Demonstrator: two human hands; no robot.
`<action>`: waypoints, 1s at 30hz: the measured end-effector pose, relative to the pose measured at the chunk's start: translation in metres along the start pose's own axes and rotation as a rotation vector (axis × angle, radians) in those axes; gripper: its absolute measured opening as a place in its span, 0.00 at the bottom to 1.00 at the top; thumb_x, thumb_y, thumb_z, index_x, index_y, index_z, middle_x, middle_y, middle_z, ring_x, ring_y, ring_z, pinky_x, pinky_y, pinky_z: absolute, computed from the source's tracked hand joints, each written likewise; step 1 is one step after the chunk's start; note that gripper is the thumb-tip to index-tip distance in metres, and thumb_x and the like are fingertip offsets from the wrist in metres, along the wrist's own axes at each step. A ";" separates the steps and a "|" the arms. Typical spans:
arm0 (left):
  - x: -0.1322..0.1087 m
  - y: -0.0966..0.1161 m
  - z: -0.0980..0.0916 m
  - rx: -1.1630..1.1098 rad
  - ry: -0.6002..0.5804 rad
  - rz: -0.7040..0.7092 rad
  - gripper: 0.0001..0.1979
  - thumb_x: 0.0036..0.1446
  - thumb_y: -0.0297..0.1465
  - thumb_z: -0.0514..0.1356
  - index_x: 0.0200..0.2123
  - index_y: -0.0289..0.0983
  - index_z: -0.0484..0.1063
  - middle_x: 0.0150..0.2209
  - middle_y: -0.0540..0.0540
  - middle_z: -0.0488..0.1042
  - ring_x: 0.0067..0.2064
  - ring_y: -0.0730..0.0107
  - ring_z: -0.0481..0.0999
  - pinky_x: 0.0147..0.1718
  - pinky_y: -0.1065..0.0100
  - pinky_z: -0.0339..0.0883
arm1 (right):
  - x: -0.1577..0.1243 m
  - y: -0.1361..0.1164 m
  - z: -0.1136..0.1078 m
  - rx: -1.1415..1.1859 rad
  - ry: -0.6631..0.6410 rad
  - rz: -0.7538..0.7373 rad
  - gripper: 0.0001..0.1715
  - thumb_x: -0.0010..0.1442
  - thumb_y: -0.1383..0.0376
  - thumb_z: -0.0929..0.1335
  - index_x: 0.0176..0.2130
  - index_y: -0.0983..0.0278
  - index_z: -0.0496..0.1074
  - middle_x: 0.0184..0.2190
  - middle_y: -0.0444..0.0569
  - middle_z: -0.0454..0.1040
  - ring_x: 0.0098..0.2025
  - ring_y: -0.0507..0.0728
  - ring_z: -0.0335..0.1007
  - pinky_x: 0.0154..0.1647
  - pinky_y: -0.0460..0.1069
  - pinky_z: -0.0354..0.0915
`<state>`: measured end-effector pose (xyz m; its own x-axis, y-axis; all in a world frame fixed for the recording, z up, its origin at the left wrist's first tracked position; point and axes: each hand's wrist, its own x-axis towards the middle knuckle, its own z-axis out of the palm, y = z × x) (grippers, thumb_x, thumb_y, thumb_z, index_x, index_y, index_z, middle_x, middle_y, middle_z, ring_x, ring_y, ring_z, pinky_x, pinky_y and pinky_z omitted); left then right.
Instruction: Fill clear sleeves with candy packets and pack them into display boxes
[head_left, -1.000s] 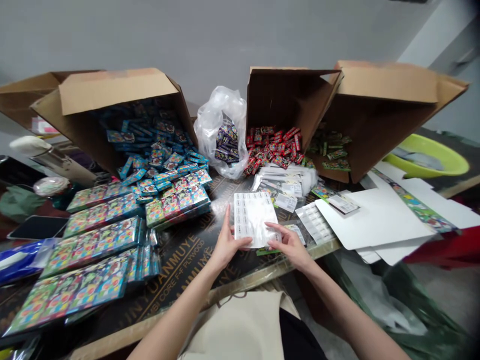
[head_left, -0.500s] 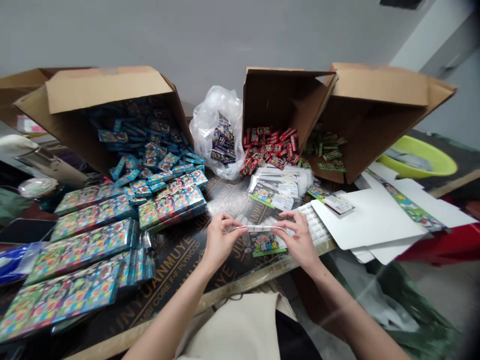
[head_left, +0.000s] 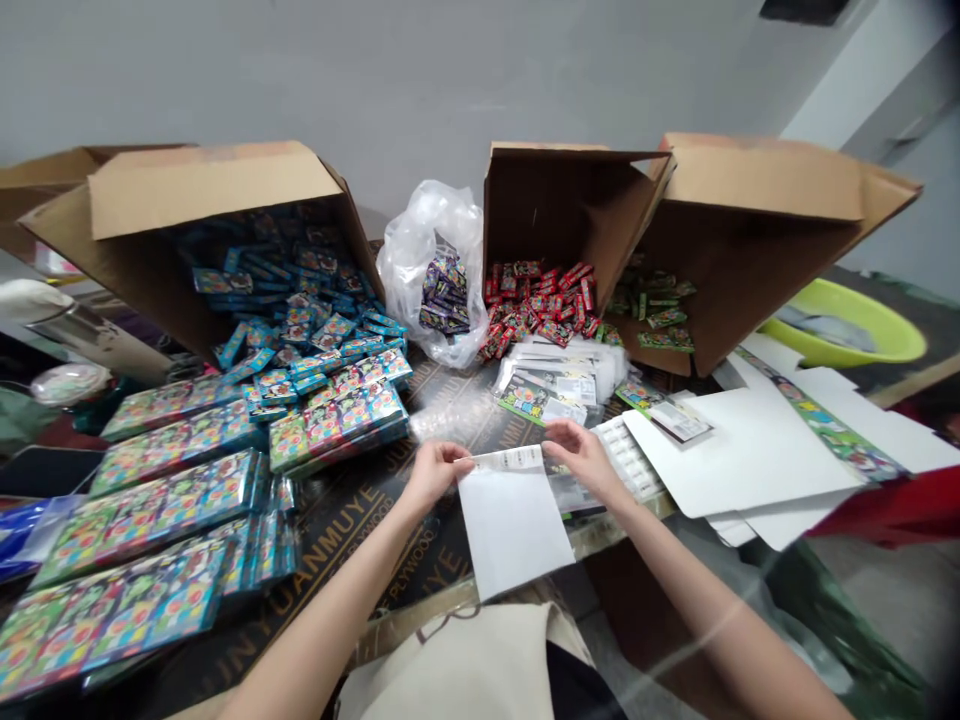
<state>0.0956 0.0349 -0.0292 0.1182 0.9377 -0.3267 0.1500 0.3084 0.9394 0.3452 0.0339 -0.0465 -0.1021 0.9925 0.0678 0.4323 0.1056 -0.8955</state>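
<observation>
A white card (head_left: 514,532) with a printed strip along its top edge hangs, blank side toward me, between my hands near the table's front edge. My left hand (head_left: 435,474) pinches its top left corner between thumb and fingers. At the top right corner, my right hand (head_left: 583,458) is closed on the edge. Behind the card, partly covered, lies a clear-wrapped colourful printed piece. Just beyond my hands is a pile of clear-bagged printed cards (head_left: 559,375). A sheet of white labels or pieces (head_left: 628,458) lies right of my right hand.
Stacked colourful packs (head_left: 169,510) fill the left side. Tipped cartons hold blue packets (head_left: 300,270), red packets (head_left: 540,300) and green packets (head_left: 664,310). A plastic bag (head_left: 409,255) holds purple packets. White sheets (head_left: 757,445) and a yellow-green basin (head_left: 892,325) are at right.
The card has turned from edge-on to hanging down, so its blank white side shows. Both hands stay at its top edge; the view has shifted slightly.
</observation>
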 end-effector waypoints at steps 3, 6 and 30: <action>0.004 -0.009 -0.008 -0.023 0.030 -0.049 0.12 0.33 0.35 0.65 0.19 0.31 0.73 0.14 0.51 0.67 0.16 0.79 0.61 0.18 0.75 0.51 | 0.003 0.021 -0.011 -0.507 -0.061 -0.024 0.25 0.44 0.54 0.70 0.40 0.64 0.68 0.35 0.51 0.66 0.40 0.60 0.61 0.41 0.54 0.58; 0.006 -0.015 -0.015 -0.048 0.049 -0.084 0.13 0.33 0.36 0.66 0.20 0.31 0.73 0.15 0.51 0.68 0.17 0.79 0.61 0.18 0.75 0.52 | 0.000 0.035 -0.014 -0.796 -0.182 -0.014 0.28 0.34 0.55 0.74 0.35 0.64 0.67 0.36 0.51 0.65 0.41 0.63 0.59 0.41 0.56 0.56; 0.024 0.031 0.033 0.034 -0.003 0.101 0.12 0.41 0.36 0.63 0.23 0.30 0.73 0.18 0.51 0.68 0.20 0.79 0.61 0.21 0.75 0.51 | 0.047 -0.009 -0.025 0.060 -0.284 0.030 0.14 0.45 0.57 0.70 0.25 0.67 0.72 0.20 0.43 0.70 0.23 0.50 0.62 0.23 0.44 0.56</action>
<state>0.1358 0.0611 -0.0113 0.1374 0.9633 -0.2304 0.1699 0.2063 0.9636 0.3587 0.0808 -0.0246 -0.3408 0.9370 -0.0771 0.3859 0.0646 -0.9203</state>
